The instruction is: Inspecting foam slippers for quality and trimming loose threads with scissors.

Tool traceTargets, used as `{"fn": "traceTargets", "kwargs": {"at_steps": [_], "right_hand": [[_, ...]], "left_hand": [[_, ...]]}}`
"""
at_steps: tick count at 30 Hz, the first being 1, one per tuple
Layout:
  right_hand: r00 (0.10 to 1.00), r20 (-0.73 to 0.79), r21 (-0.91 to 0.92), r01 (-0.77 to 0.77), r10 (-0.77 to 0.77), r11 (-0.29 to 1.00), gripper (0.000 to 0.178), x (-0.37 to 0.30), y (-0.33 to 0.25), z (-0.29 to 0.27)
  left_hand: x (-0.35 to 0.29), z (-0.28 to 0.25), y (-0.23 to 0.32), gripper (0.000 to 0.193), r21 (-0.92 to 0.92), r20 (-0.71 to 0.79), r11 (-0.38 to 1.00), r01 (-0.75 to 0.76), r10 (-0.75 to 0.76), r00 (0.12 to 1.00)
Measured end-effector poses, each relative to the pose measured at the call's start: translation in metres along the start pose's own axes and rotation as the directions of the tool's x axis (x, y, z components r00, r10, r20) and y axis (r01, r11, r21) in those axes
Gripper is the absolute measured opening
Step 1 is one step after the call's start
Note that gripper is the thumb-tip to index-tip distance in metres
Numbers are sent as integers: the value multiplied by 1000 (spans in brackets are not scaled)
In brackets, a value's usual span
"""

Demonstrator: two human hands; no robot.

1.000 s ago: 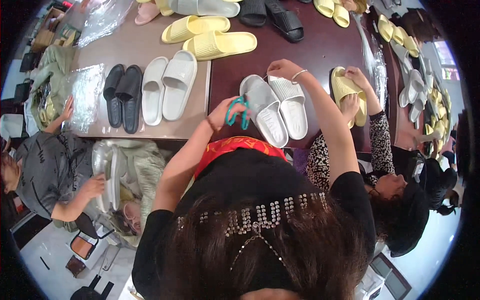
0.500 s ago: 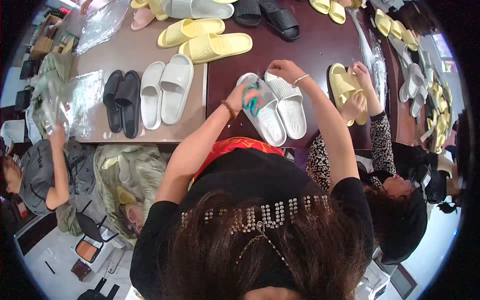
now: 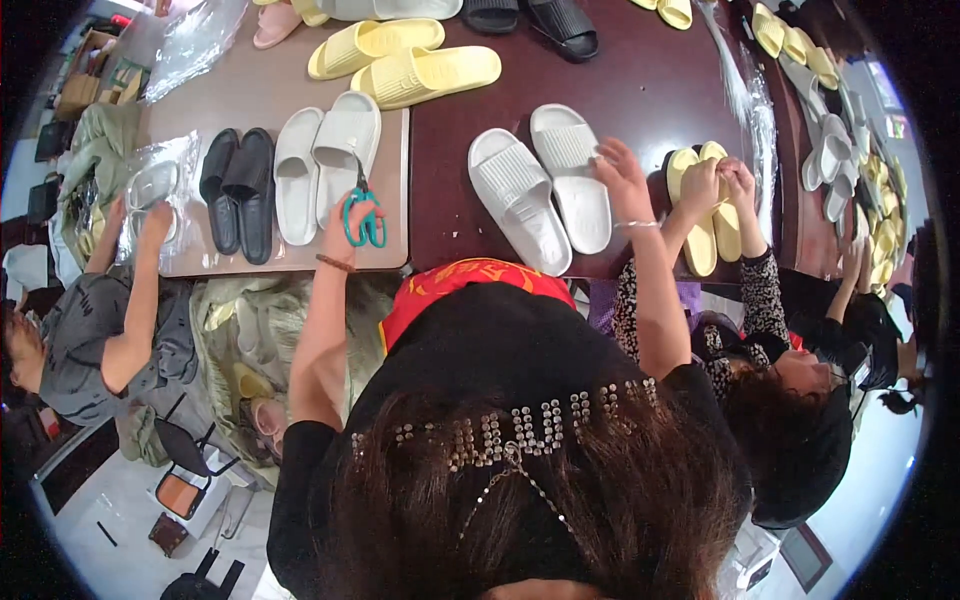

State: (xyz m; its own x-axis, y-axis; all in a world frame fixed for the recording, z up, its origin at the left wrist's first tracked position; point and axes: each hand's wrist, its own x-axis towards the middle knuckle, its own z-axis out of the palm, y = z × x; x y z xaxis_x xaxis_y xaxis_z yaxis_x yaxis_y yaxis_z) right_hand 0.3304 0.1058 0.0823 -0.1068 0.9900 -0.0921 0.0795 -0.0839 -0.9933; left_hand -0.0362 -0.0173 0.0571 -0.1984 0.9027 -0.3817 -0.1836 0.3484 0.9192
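Note:
A pair of teal-handled scissors (image 3: 366, 215) is in my left hand (image 3: 343, 240), blades pointing up over the heel part of a white slide slipper (image 3: 350, 135). Its mate, another white slipper (image 3: 297, 180), lies just left of it. In front of me rest two more white slides, the left slipper (image 3: 518, 200) angled and the right slipper (image 3: 575, 190) beside it, toes away from me. My right hand (image 3: 624, 180) hovers at the outer side of that right slipper, fingers loosely apart, nothing visible in them.
Black slippers (image 3: 245, 190) lie farther left, yellow slippers (image 3: 425, 75) farther back. On the right, a co-worker's hands (image 3: 720, 185) work at yellow slippers (image 3: 698, 235). On the left another person handles a clear bag (image 3: 155, 195) with slippers. The table edge (image 3: 300, 275) runs before me.
My left hand has carried the scissors leftward, from the middle white pair to the other white pair. My right hand has come off the right slipper, which now sits farther from its mate.

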Motion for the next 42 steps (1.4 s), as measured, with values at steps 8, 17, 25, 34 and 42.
{"fn": "traceTargets", "kwargs": {"at_steps": [8,17,25,34,42], "right_hand": [[987,-19,-781,85,-159,619,52,-42,41,32],[983,83,-890,147,-164,431,20,-29,55,39],[951,308,-865,281,-1,415,18,-82,32,1],[260,668,-683,588,698,434,25,-260,111,-65],[580,662,-458,-188,474,869,27,-252,72,-54]], "left_hand": [[-1,31,-22,33,-159,35,987,32,-27,999],[-5,42,-27,33,-72,93,997,-11,18,996],[5,42,-32,36,-113,84,992,53,-44,995],[30,43,-58,39,285,142,957,48,-91,986],[33,40,-69,43,896,123,403,-185,176,977]]}}
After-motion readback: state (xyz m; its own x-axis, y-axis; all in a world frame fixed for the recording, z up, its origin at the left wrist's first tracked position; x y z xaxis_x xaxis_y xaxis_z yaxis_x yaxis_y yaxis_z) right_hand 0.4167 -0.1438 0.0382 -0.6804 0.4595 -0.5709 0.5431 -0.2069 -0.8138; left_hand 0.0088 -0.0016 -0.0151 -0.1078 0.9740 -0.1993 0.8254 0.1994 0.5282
